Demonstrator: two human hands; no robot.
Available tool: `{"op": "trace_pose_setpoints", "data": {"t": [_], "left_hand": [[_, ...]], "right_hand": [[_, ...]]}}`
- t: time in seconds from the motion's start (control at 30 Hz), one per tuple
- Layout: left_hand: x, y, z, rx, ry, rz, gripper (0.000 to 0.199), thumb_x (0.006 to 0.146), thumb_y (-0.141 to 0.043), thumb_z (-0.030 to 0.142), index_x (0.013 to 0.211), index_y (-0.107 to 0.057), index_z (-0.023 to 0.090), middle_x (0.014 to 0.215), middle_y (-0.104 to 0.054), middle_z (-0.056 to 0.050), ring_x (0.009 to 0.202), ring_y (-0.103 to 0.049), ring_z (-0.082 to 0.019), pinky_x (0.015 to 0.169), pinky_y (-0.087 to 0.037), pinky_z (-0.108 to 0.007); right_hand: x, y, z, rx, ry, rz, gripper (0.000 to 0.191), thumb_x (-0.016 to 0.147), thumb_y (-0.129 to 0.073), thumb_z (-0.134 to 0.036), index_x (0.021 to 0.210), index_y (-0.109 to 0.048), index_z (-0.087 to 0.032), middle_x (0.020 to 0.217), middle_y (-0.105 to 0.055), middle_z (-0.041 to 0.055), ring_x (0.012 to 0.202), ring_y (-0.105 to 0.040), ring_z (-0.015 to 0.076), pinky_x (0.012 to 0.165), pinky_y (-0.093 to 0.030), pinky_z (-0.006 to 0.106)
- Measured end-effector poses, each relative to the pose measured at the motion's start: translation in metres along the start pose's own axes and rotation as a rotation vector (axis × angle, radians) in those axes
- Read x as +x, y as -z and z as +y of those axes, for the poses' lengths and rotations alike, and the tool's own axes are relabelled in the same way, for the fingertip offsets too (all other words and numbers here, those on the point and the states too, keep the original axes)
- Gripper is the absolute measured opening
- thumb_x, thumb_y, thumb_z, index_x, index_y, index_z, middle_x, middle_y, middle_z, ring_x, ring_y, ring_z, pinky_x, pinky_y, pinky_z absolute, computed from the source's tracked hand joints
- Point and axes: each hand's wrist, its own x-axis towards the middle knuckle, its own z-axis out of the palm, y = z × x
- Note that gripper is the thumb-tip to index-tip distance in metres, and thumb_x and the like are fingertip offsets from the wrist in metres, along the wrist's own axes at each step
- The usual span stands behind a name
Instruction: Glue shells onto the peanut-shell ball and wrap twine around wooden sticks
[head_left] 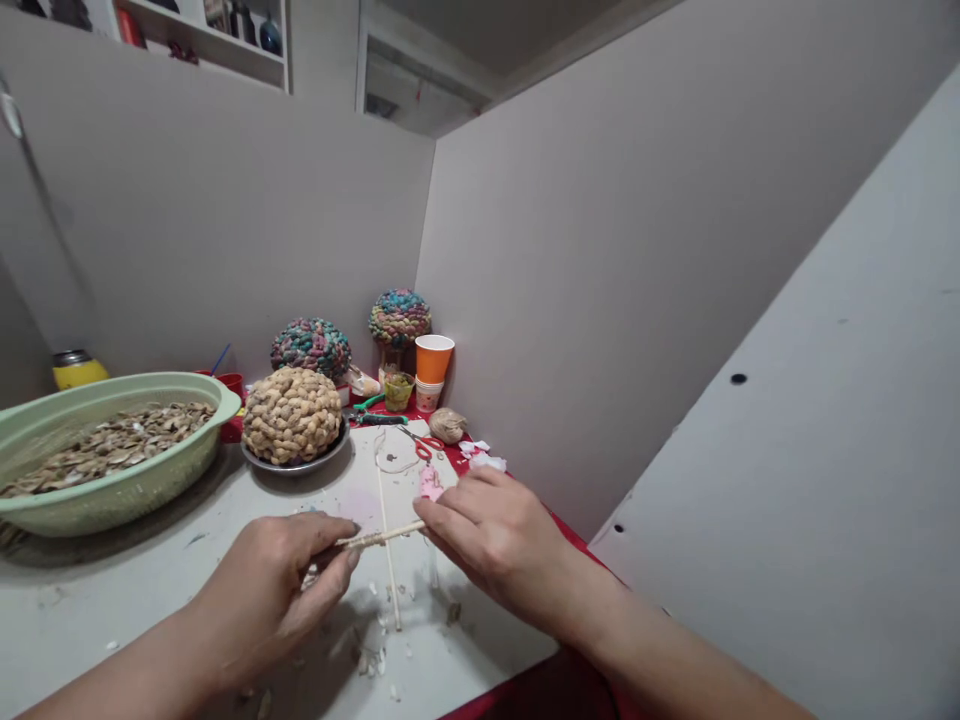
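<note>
A thin pale stick (405,530) spans the space between my two hands, with twine (366,541) wound around its left part. My left hand (281,570) pinches the wrapped end between thumb and fingers. At the other end, the fingers of my right hand (487,525) close on the bare stick. A second pale stick (391,580) crosses it near the middle; whether the two are tied together I cannot tell. Just beyond my right fingers lies a small pink object (430,482). A loop of thin string (397,468) rests farther back on the white board (330,500).
Red-handled scissors (425,442), pliers (381,419) and a twine ball (448,425) lie at the back. A nutshell-covered ball (292,415) sits in a metal dish (300,466). A green basin (135,495) of shells stands left; stacked paper cups (433,360) stand near the right partition (600,300).
</note>
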Motion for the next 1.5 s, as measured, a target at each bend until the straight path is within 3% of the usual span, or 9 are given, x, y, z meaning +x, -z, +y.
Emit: {"op": "trace_pose_setpoints", "data": {"t": [0.07, 0.17, 0.27, 0.37, 0.4, 0.6, 0.8, 1.13, 1.5], "left_hand": [[-0.003, 0.009, -0.002, 0.121, -0.122, 0.193, 0.032, 0.075, -0.071, 0.022, 0.107, -0.072, 0.023, 0.09, -0.075, -0.009, 0.081, -0.067, -0.024, 0.079, -0.049, -0.032], [-0.011, 0.013, -0.005, 0.097, -0.35, 0.573, 0.051, 0.071, -0.072, 0.011, 0.118, -0.064, 0.029, 0.101, -0.073, -0.005, 0.095, -0.064, -0.025, 0.092, -0.047, -0.039], [-0.018, 0.005, -0.009, -0.115, -0.231, 0.699, 0.028, 0.078, -0.065, 0.009, 0.1, -0.069, 0.026, 0.087, -0.071, -0.001, 0.081, -0.064, -0.019, 0.079, -0.051, -0.03], [-0.014, -0.006, -0.01, -0.245, 0.047, 0.657, 0.004, 0.077, -0.071, 0.022, 0.081, -0.071, 0.022, 0.072, -0.068, 0.0, 0.064, -0.06, -0.014, 0.06, -0.05, -0.021], [-0.01, -0.009, -0.01, -0.294, 0.14, 0.634, 0.007, 0.077, -0.072, 0.028, 0.078, -0.071, 0.021, 0.066, -0.066, 0.0, 0.059, -0.058, -0.014, 0.056, -0.049, -0.019], [0.002, -0.018, -0.007, -0.655, 0.356, 0.543, 0.024, 0.063, -0.082, 0.038, 0.076, -0.074, 0.019, 0.074, -0.072, -0.004, 0.071, -0.063, -0.017, 0.066, -0.052, -0.022], [-0.004, -0.022, -0.015, -0.69, 0.401, 0.475, 0.023, 0.063, -0.083, 0.036, 0.073, -0.073, 0.018, 0.068, -0.068, -0.002, 0.064, -0.057, -0.014, 0.061, -0.048, -0.019], [-0.004, -0.024, -0.023, -0.622, 0.434, 0.48, 0.024, 0.069, -0.078, 0.039, 0.067, -0.068, 0.018, 0.06, -0.059, 0.002, 0.061, -0.048, -0.012, 0.059, -0.042, -0.019], [-0.003, -0.028, -0.028, -0.635, 0.43, 0.464, 0.02, 0.072, -0.076, 0.037, 0.073, -0.068, 0.019, 0.065, -0.06, 0.002, 0.064, -0.05, -0.012, 0.062, -0.044, -0.019]], "right_hand": [[-0.003, -0.01, 0.004, 0.028, -0.046, 0.036, 0.023, 0.095, -0.046, -0.016, 0.091, -0.068, -0.015, 0.061, -0.064, 0.0035, 0.052, -0.055, 0.0144, 0.055, -0.041, 0.027], [-0.004, -0.021, 0.003, 0.196, -0.167, 0.229, 0.02, 0.096, -0.048, -0.019, 0.097, -0.067, -0.013, 0.069, -0.069, 0.0054, 0.058, -0.061, 0.0139, 0.055, -0.044, 0.023], [0.004, -0.029, -0.004, 0.395, -0.255, 0.378, 0.018, 0.095, -0.049, -0.018, 0.099, -0.066, -0.014, 0.078, -0.072, 0.0063, 0.065, -0.066, 0.014, 0.061, -0.048, 0.022], [0.015, -0.036, -0.018, 0.486, -0.272, 0.419, 0.018, 0.094, -0.049, -0.016, 0.098, -0.067, -0.015, 0.079, -0.073, 0.0057, 0.066, -0.068, 0.0148, 0.063, -0.049, 0.023], [0.018, -0.039, -0.023, 0.507, -0.264, 0.425, 0.018, 0.094, -0.049, -0.015, 0.097, -0.067, -0.016, 0.078, -0.073, 0.0054, 0.065, -0.068, 0.0148, 0.062, -0.048, 0.023], [0.025, -0.051, -0.041, 0.587, -0.226, 0.454, 0.02, 0.095, -0.047, -0.015, 0.091, -0.066, -0.015, 0.072, -0.071, 0.0051, 0.062, -0.067, 0.0144, 0.06, -0.047, 0.022], [0.025, -0.062, -0.044, 0.625, -0.267, 0.437, 0.022, 0.096, -0.045, -0.017, 0.089, -0.066, -0.015, 0.071, -0.07, 0.0052, 0.062, -0.066, 0.0137, 0.061, -0.047, 0.021], [0.024, -0.07, -0.047, 0.613, -0.299, 0.399, 0.023, 0.095, -0.045, -0.016, 0.081, -0.064, -0.015, 0.064, -0.064, 0.0027, 0.055, -0.059, 0.0129, 0.057, -0.04, 0.023], [0.02, -0.079, -0.049, 0.91, -0.443, 0.247, 0.032, 0.096, -0.044, -0.026, 0.066, -0.051, -0.017, 0.057, -0.047, -0.004, 0.052, -0.044, 0.0079, 0.055, -0.032, 0.021]]}}
